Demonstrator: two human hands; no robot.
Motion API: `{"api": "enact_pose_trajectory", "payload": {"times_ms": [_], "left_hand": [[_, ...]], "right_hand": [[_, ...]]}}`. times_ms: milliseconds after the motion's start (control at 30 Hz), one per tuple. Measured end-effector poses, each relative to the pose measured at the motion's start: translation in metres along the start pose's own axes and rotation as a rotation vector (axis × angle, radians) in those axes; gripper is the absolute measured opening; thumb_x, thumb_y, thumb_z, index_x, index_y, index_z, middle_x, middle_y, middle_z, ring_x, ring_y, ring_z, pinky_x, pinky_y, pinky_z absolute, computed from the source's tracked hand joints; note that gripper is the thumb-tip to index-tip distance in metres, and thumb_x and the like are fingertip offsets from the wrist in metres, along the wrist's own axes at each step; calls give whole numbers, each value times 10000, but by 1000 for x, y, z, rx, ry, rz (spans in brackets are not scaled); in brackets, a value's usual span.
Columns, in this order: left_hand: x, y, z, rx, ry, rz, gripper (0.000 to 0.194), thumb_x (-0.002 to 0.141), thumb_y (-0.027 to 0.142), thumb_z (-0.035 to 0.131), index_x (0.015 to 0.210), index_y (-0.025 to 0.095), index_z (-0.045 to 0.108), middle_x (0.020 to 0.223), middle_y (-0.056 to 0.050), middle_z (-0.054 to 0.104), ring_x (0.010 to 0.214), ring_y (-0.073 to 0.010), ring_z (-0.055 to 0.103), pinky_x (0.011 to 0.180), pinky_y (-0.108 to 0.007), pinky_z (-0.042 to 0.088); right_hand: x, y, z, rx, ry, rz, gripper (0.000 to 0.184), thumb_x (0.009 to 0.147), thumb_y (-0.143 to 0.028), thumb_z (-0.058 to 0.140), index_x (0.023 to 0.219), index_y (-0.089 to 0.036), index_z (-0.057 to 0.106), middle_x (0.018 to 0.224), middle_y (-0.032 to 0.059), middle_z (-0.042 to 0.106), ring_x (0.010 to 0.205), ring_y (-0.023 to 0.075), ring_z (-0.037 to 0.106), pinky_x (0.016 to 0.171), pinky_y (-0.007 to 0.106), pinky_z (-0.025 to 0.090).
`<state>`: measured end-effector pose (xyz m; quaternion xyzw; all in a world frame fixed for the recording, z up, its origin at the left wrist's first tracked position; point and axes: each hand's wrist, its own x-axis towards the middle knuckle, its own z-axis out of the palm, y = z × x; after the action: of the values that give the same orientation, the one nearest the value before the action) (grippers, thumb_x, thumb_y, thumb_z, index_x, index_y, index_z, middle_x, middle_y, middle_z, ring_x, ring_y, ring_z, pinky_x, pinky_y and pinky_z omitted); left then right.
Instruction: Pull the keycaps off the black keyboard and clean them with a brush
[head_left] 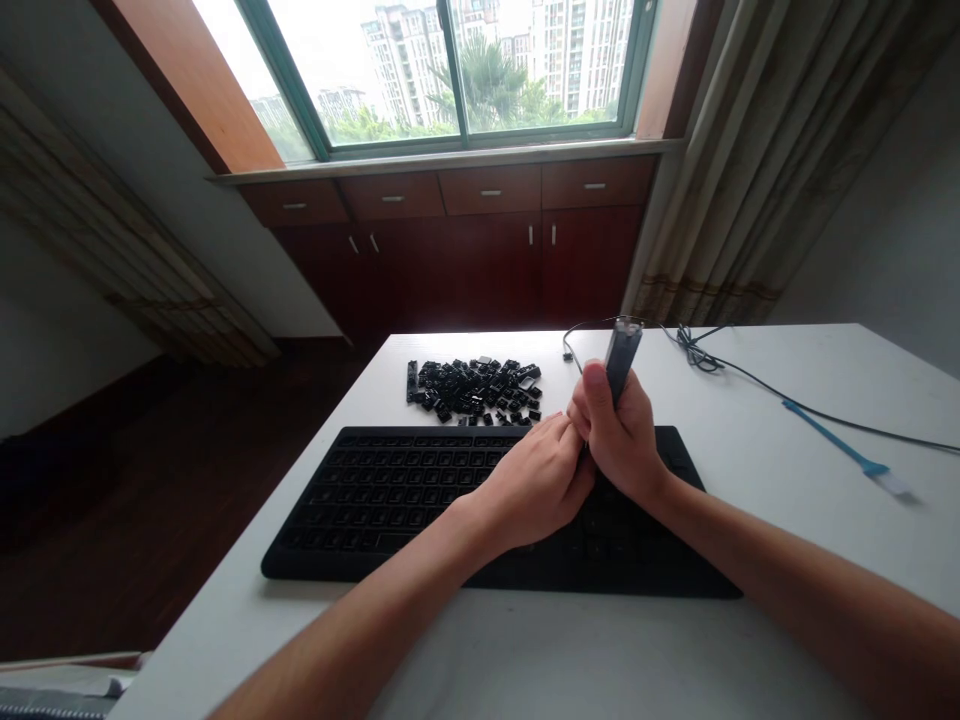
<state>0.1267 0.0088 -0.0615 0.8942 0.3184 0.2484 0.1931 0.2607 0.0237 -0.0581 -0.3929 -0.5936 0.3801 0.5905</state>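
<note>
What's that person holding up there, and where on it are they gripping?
The right hand grips a dark handheld device around its lower part, top sticking out.

the tabletop [420,640] is showing plain white beneath a matte black keyboard [360,510] and a heap of glossy black keycaps [476,390], while a dark grey handheld device [621,360] is standing out against it near a black cable [817,415] and a bright blue strip [832,445] tipped with white. behind them, the cabinet doors [592,260] are showing a deep reddish-brown with silver drawer handles [491,193], the window frame [454,70] is showing green, and the beige curtain [750,150] is carrying a brown band near its lower edge.
</note>
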Motion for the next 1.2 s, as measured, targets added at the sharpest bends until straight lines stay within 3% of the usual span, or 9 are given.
{"api": "enact_pose_trajectory", "payload": {"times_ms": [133, 300, 433, 567, 700, 800, 900, 1000, 1200], "left_hand": [[-4, -8, -1, -20, 66, -52, 215, 1001, 239, 542, 1177, 178, 650, 1286, -115, 654, 1170, -257, 638, 1034, -419, 540], [-7, -21, -9, 20, 139, -46, 156, 999, 261, 593, 1054, 210, 730, 1137, -55, 714, 1029, -204, 670, 942, -354, 557], [-8, -29, -21, 114, 162, -73, 174, 1008, 256, 576, 1069, 232, 737, 1087, -39, 727, 976, -201, 679, 895, -353, 557], [-10, -42, -32, 200, 217, -192, 189, 994, 212, 576, 1103, 247, 726, 1135, -31, 722, 1021, -220, 680, 921, -390, 552], [-11, -50, -35, 235, 249, -260, 199, 969, 201, 596, 1129, 232, 709, 1161, -47, 703, 1066, -242, 664, 969, -429, 535], [-10, -44, -31, 207, 245, -213, 204, 976, 207, 579, 1142, 222, 696, 1191, -57, 683, 1089, -238, 649, 994, -427, 522], [-9, -32, -24, 156, 198, -130, 211, 993, 215, 550, 1158, 224, 679, 1199, -58, 675, 1089, -226, 641, 988, -405, 522], [-9, -21, -17, 151, 130, -75, 218, 1003, 214, 522, 1172, 220, 660, 1161, -57, 682, 1050, -225, 636, 971, -408, 520], [-8, -14, -13, 190, 63, -44, 192, 983, 177, 513, 1101, 215, 660, 1135, -59, 679, 1038, -241, 615, 959, -434, 509]], "right_hand": [[9, 0, -2, 268, 215, 5, 438, 973, -580, 539, 744, -242, 381, 590, -75, 350, 437, 77, 343, 392, 242, 286], [16, 2, -7, 314, 312, 39, 458, 967, -563, 569, 716, -225, 388, 589, -79, 351, 422, 58, 334, 380, 226, 270], [14, 1, -10, 316, 225, 99, 436, 959, -554, 590, 730, -220, 425, 601, -68, 410, 444, 65, 390, 405, 225, 326], [12, -2, -14, 346, 93, 155, 382, 957, -537, 603, 784, -224, 470, 618, -54, 481, 489, 91, 480, 458, 234, 400], [13, -4, -17, 451, 76, 251, 353, 946, -525, 626, 817, -226, 490, 601, -58, 494, 464, 93, 468, 444, 229, 387], [13, -6, -18, 532, 93, 297, 244, 949, -418, 654, 873, -229, 520, 581, -73, 474, 426, 73, 384, 411, 207, 310], [11, -6, -18, 586, 17, 351, 247, 957, -337, 630, 791, -214, 495, 553, -74, 428, 402, 64, 331, 400, 216, 252], [9, -5, -16, 578, -52, 355, 364, 976, -345, 591, 683, -207, 425, 539, -66, 399, 398, 61, 323, 405, 234, 245], [4, -1, -11, 437, -117, 257, 317, 980, -423, 612, 794, -227, 447, 568, -81, 421, 440, 73, 358, 439, 237, 287]]}}
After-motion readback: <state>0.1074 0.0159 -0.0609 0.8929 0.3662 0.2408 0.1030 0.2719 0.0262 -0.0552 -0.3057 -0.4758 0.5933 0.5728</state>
